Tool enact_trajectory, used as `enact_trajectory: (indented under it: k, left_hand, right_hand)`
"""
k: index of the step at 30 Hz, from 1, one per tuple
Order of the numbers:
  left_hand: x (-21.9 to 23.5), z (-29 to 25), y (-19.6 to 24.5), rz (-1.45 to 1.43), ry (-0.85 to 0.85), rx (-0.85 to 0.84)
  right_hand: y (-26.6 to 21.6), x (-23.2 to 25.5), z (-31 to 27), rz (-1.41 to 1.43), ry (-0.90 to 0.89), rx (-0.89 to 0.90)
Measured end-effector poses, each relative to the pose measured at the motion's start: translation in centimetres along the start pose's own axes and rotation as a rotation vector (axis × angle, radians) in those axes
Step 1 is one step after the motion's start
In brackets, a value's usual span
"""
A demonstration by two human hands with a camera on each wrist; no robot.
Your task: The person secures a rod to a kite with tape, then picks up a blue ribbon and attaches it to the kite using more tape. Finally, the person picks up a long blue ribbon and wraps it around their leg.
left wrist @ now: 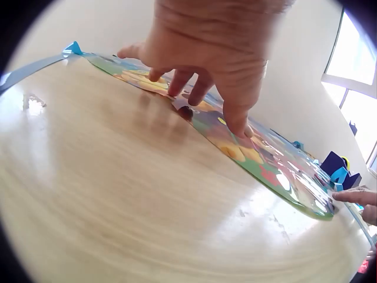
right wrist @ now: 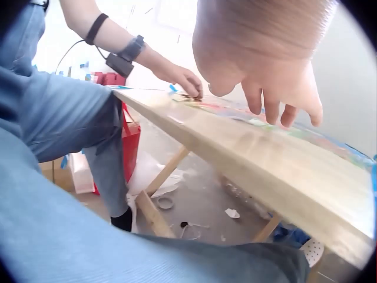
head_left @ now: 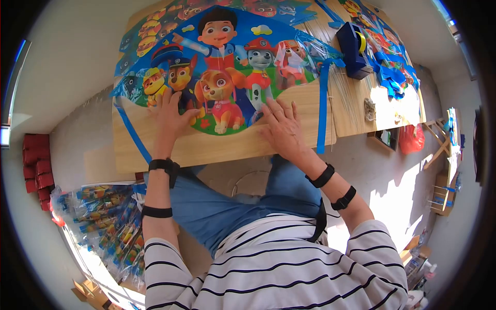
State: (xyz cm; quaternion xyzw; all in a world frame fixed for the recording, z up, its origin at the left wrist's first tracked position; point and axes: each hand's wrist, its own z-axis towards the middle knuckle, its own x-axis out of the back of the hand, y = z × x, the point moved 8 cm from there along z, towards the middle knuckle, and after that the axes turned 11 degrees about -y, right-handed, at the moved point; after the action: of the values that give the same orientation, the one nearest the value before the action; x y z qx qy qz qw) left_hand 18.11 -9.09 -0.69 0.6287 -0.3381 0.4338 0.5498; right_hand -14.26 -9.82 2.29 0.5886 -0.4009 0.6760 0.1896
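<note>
A glossy cartoon-printed sheet (head_left: 222, 77) with a boy and several puppies lies flat on a light wooden board (head_left: 222, 147). My left hand (head_left: 170, 116) has its fingers spread, their tips on the sheet's lower left edge. In the left wrist view, its thumb and fingertips (left wrist: 238, 127) rest on the print along the curved border. My right hand (head_left: 283, 126) lies over the lower right edge, fingers extended and slightly apart. From the right wrist view, the right hand's fingers (right wrist: 271, 112) point down at the sheet. Neither hand grips anything.
Blue strips (head_left: 323, 108) run down the board on both sides. At the right stand a dark blue tape dispenser (head_left: 355, 57), thin sticks (head_left: 345, 101) and a blue ribbon heap (head_left: 392, 80). Wrapped printed packs (head_left: 106, 222) lie on the lower left. A red bag (head_left: 412, 139) sits beyond the board.
</note>
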Motion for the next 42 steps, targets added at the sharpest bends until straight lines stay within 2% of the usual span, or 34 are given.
enact_trajectory:
  k: [1,4,8,10,16,17,19,22,25,27,30,32,33,34,36,37,38,40,42]
  left_hand:
    - [0.0,-0.4,1.1,-0.06,0.069,-0.089]
    - [0.7,-1.0,2.6,0.077,-0.114,0.155]
    - [0.1,-1.8,1.2,0.033,-0.07,0.022]
    - [0.8,-2.8,3.4,0.148,-0.13,0.152]
    - [0.6,-2.2,2.4,-0.011,-0.066,-0.035]
    - [0.7,-2.5,2.0,0.005,-0.045,-0.027]
    - [1.6,-3.6,4.1,0.03,0.0,-0.022]
    - [1.5,-6.0,5.6,0.037,-0.067,0.015]
    - [1.4,-8.5,7.6,0.085,-0.141,0.043]
    - [1.1,-9.8,7.5,0.077,-0.126,0.007]
    - [1.3,-10.8,8.0,0.067,-0.125,-0.008]
    - [1.6,-11.2,8.3,0.059,-0.123,0.001]
    - [1.7,-11.4,8.4,0.056,-0.119,0.009]
    - [1.8,-11.4,8.6,0.052,-0.116,0.018]
    - [2.0,-11.3,9.4,0.043,-0.13,0.032]
    - [2.0,-11.1,9.7,0.039,-0.138,0.039]
    - [2.0,-11.0,10.1,0.04,-0.146,0.037]
    - [1.9,-10.7,10.6,0.045,-0.162,0.03]
    - [1.6,-10.4,10.8,0.041,-0.161,0.016]
  right_hand:
    - [0.1,0.8,0.3,-0.014,0.066,-0.004]
    - [0.6,-1.3,0.6,-0.026,0.046,0.03]
    - [0.4,-0.8,-0.8,-0.042,0.037,0.013]
    - [0.5,-1.0,-1.2,-0.049,0.014,-0.028]
    - [0.9,-0.2,-1.0,-0.015,-0.009,-0.03]
    - [1.0,0.3,-1.2,0.03,0.03,-0.041]
    - [1.6,1.9,-2.4,0.112,0.111,-0.068]
    - [3.1,2.4,-4.8,0.253,0.093,-0.024]
    - [6.2,5.1,-7.7,0.228,0.197,-0.066]
    - [11.7,9.1,-8.8,0.289,0.421,-0.219]
    - [24.1,13.7,-10.2,0.244,0.666,-0.53]
    - [32.2,15.3,-11.0,0.101,0.675,-0.813]
    - [34.8,16.2,-11.1,0.059,0.592,-0.96]
    - [39.7,15.0,-10.9,0.263,0.524,-0.991]
    - [43.5,14.4,-8.8,0.343,0.237,-0.908]
    - [46.2,12.5,-8.4,0.554,0.201,-0.961]
    - [48.0,11.4,-8.4,0.501,0.208,-0.989]
    - [48.1,11.0,-7.7,0.396,0.222,-1.044]
    - [48.4,12.1,-7.8,0.327,0.348,-1.042]
